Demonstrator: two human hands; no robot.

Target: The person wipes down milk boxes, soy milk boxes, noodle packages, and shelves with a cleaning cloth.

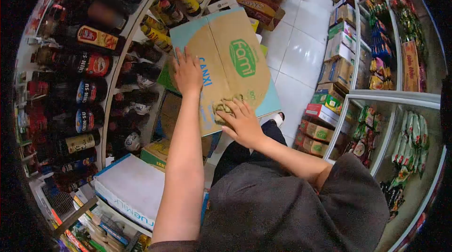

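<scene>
A brown and light-blue carton (221,59) printed "Fami" in green lies in front of me, its top seam running lengthwise. My left hand (188,74) rests flat on the carton's left side, fingers spread. Near the carton's close edge, my right hand (244,124) presses a crumpled, mottled green-brown cloth (225,109) against the cardboard. The fingers of that hand curve over the cloth and cover part of it. What supports the carton is mostly hidden beneath it.
Shelves of sauce bottles (89,92) stand on the left. A white-topped milk box (134,188) is at lower left. Open brown cartons (254,0) sit beyond the Fami carton. Right of the tiled floor (296,44), stacked boxes (336,59) line a glass-fronted cabinet (395,101) with hanging packets.
</scene>
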